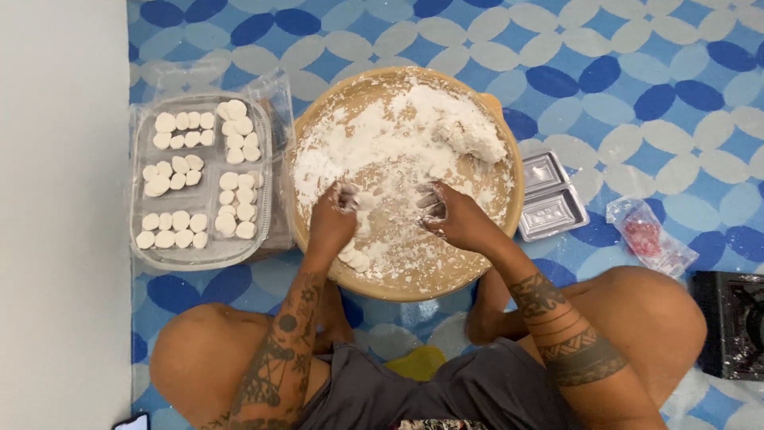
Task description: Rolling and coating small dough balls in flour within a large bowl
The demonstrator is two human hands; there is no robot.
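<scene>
A person sits cross-legged on a blue and white patterned mat [637, 72] with a round wooden bowl [509, 187] on the mat in front of the knees. The bowl is dusted with white flour, and a large lump of white dough [469, 131] lies against its far right wall.

The left hand [333, 219] rests inside the bowl on its near left side, fingers curled down into the flour; whether they pinch anything cannot be told, since flour covers the fingertips. Just below this hand, by the bowl's near rim, lie a few small shaped dough pieces [354, 256]. The right hand [454, 216] is in the middle of the bowl, fingers bent and floured, pressed to the floured bottom; whether they are closed on any dough cannot be told. The two hands are apart, with a bare patch of wood between them.

Left of the bowl, touching its side, stands a clear plastic tray [203, 255] holding rows of small white dough pieces. Right of the bowl lies a metal mould [551, 201] with two rectangular hollows, and further right a small clear bag with something pink [645, 237] inside
</scene>
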